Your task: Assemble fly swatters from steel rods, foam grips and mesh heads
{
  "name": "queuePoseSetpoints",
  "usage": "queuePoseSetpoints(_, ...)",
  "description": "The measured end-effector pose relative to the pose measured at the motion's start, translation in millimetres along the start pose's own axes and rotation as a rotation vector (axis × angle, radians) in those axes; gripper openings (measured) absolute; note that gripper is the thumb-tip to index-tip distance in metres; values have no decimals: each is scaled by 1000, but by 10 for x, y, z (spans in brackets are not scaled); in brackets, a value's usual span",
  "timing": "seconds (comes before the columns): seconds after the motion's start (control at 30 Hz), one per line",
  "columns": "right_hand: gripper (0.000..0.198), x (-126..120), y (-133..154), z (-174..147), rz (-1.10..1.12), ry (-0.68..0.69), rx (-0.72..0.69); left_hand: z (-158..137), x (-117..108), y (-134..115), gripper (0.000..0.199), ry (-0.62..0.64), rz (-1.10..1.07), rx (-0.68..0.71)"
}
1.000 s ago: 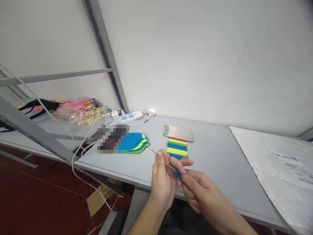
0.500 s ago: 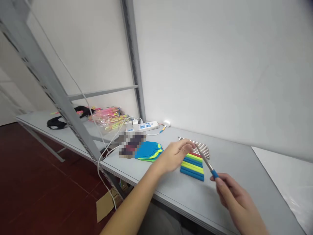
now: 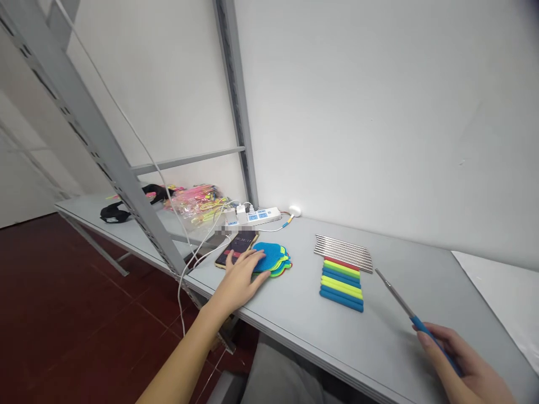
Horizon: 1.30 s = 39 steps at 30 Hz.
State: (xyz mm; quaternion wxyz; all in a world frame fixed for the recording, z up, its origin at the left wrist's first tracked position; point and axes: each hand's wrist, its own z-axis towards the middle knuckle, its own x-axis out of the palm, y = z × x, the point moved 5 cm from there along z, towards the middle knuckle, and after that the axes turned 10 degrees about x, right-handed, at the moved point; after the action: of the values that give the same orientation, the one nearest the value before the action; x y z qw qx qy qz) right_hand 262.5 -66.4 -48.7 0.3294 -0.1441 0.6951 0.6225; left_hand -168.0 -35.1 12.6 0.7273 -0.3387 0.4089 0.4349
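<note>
My left hand (image 3: 241,280) lies with its fingers spread on the left part of a stack of flat blue, yellow and green mesh pieces (image 3: 272,255). Its fingertips reach toward the lower edge of a phone (image 3: 242,242). My right hand (image 3: 469,362) is closed around the blue grip of a slim metal rod (image 3: 396,294), whose bare tip points up and to the left. Between the hands, a row of blue, yellow, green and red tubes (image 3: 342,285) lies on the table. Several bare metal rods (image 3: 343,252) lie side by side just behind them.
A white power strip (image 3: 256,217) with plugs and cables stands at the back of the grey table (image 3: 295,314). A metal shelf post (image 3: 101,163) rises at the left. Beyond it are a bag of colourful pieces (image 3: 196,202) and a black strap (image 3: 115,212). A white sheet (image 3: 501,303) lies at right.
My left hand has left the metal rod's tip and moved left onto the mesh stack. My right hand, still gripping the rod, has moved right and down.
</note>
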Motion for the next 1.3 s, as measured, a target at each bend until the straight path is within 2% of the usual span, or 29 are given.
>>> queuePoseSetpoints(0.1, 43, -14, 136, -51, -27, 0, -53, 10, 15, -62, 28, -72, 30, 75)
queuePoseSetpoints(0.17, 42, -18, 189, -61, -38, -3, -72, 0, -4, -116, 23, -178, 52, 146)
queuePoseSetpoints(0.33, 39, -26, 225, -98, -27, -26, -116, -94, -228, -401, 29, -697, 141, 309)
queuePoseSetpoints(0.4, 36, -24, 240, -135, -17, -20, -148, -62, -291, -578, 33, -803, 129, 357)
queuePoseSetpoints(0.57, 27, -18, 356, -228, -16, 50, -294, 207, -263, -963, 36, -788, -9, 453)
queuePoseSetpoints(0.77, 25, -50, 434, -243, -23, 75, -346, 302, -37, -1138, 34, -703, -98, 585)
queuePoseSetpoints(0.87, 24, -36, 442, -249, -38, 93, -359, 246, 23, -1162, 32, -691, -54, 650)
queuePoseSetpoints(1.07, 25, 10, 506, -287, -69, 147, -411, 155, 18, -1093, 36, -751, -29, 625)
queuePoseSetpoints(1.3, 26, -34, 555, -311, -51, 83, -411, 119, 3, -1113, 33, -774, -37, 643)
